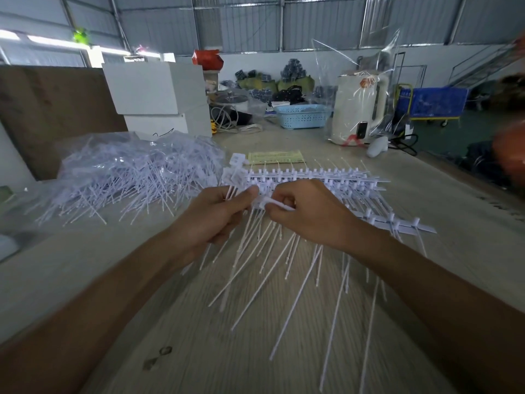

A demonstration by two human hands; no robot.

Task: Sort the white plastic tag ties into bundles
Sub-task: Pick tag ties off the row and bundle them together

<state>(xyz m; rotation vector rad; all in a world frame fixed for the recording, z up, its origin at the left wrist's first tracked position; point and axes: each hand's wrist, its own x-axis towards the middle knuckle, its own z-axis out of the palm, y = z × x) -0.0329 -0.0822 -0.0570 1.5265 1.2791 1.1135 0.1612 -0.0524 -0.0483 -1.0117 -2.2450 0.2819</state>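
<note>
My left hand (220, 216) is closed around a small bundle of white tag ties (234, 177), their square tags sticking up above my fingers. My right hand (306, 213) pinches the head of one white tie (270, 202) at the left end of a row of ties still joined on plastic strips (341, 180). Those strips lie across the table's middle, with long thin tails fanning toward me under both hands. A big loose heap of white ties (136, 172) spills out of clear plastic on the left.
The wooden table (199, 322) holds white boxes (159, 95) at the back left, a yellow paper (275, 157), a blue basket (302, 116) and a white kettle in clear wrap (358, 109). Warehouse clutter and a blue cart (431, 102) stand behind.
</note>
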